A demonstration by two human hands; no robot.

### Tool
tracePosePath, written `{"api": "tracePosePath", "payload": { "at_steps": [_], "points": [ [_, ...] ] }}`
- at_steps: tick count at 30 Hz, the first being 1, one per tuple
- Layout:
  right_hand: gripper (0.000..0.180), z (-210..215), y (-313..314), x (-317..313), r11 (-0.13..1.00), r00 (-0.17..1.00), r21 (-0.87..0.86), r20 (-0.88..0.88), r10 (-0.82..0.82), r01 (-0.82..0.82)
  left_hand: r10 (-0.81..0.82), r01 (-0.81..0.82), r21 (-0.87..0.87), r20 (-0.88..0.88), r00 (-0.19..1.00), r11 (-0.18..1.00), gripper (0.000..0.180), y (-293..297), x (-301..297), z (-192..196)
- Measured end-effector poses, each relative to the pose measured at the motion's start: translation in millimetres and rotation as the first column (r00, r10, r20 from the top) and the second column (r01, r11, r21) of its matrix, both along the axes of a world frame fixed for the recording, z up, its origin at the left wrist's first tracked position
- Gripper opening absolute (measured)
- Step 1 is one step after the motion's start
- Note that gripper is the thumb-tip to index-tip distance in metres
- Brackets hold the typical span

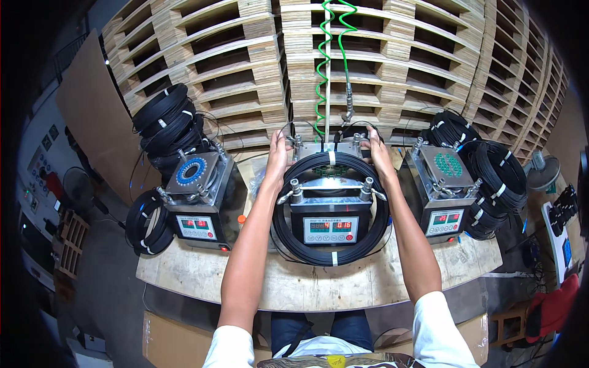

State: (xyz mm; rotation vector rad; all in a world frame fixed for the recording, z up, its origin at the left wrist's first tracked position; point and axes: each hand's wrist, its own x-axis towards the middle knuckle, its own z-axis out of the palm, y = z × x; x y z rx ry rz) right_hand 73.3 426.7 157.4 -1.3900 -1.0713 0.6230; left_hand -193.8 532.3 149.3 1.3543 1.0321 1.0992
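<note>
A large coil of black cable (334, 257), bound with white ties, stands tilted around the middle metal polishing-type machine (297, 218), which has a lit red display. My left hand (278, 158) reaches past the coil to the machine's far left clamp post (299, 145), fingers close together. On the opposite side my right hand (381, 161) is at the far right clamp post (357, 142), thumb and fingers drawn in. What either hand grips is hidden. Thin black cable ends loop near both sets of fingertips. A round green-dotted fixture plate shows partly behind the coil's upper edge.
Similar machines stand left (196, 227) and right (443, 221) on the wooden table (362, 288). Black cable coils are stacked beside them, left (162, 119) and right (500, 168). Wooden pallets (245, 49) rise behind. A green spiral air hose (320, 80) hangs down. An orange-capped bottle (242, 219) stands left of the coil.
</note>
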Motion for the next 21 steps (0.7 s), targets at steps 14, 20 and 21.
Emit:
{"api": "tracePosePath", "payload": {
  "at_steps": [14,20,21],
  "points": [
    [0.064,-8,6,0,0.994,0.993,0.039,0.058,-0.107,0.105,-0.054,0.057,0.108,-0.026,0.998,0.993,0.080,-14,6,14],
    [0.061,-7,8,2,0.997,0.999,0.072,0.046,-0.003,0.000,-0.005,0.008,0.099,-0.037,0.999,0.995,0.079,-6,0,6],
    [0.061,-7,7,2,0.997,0.999,0.072,0.047,-0.002,-0.001,0.012,-0.007,0.097,-0.046,0.999,0.995,0.078,-5,-1,6]
  ]
}}
